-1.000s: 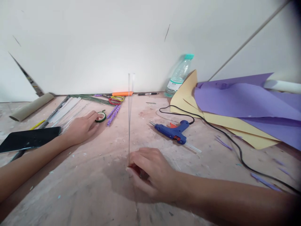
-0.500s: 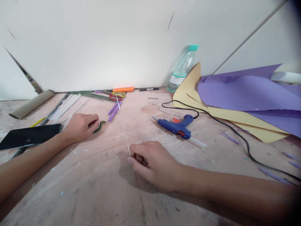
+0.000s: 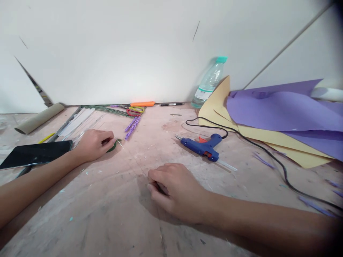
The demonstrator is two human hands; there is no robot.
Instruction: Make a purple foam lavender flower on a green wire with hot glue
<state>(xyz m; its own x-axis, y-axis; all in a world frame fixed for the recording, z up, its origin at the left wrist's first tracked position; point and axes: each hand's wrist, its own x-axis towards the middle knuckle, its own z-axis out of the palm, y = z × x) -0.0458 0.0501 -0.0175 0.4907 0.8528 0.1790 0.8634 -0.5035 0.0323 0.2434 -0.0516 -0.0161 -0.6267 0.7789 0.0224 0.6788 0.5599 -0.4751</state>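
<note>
My left hand (image 3: 95, 144) rests at the left with its fingertips pinched at the end of a thin, pale wire (image 3: 119, 142). Just under and beside those fingertips lies a dark green curved item (image 3: 114, 145), partly hidden. Near the centre, my right hand (image 3: 173, 189) has thumb and forefinger pressed together. A very faint line runs from the wire toward its fingertips, so the wire appears to span both hands. Right of centre lies a blue glue gun (image 3: 200, 147), its nozzle pointing left, with a clear stick at its back.
Purple lavender-like sprigs (image 3: 132, 127), scissors (image 3: 135, 111), an orange cutter (image 3: 143, 104) and a pen (image 3: 171, 104) lie toward the wall. A phone (image 3: 34, 154) and cardboard tube (image 3: 39, 118) are left. A bottle (image 3: 209, 84), purple sheets (image 3: 276, 110) and black cable (image 3: 268, 151) are right.
The wire has swung from upright at my right fingertips to slanting left, its far end now at my left fingertips. The view has shifted slightly; both hands stay nearly in place.
</note>
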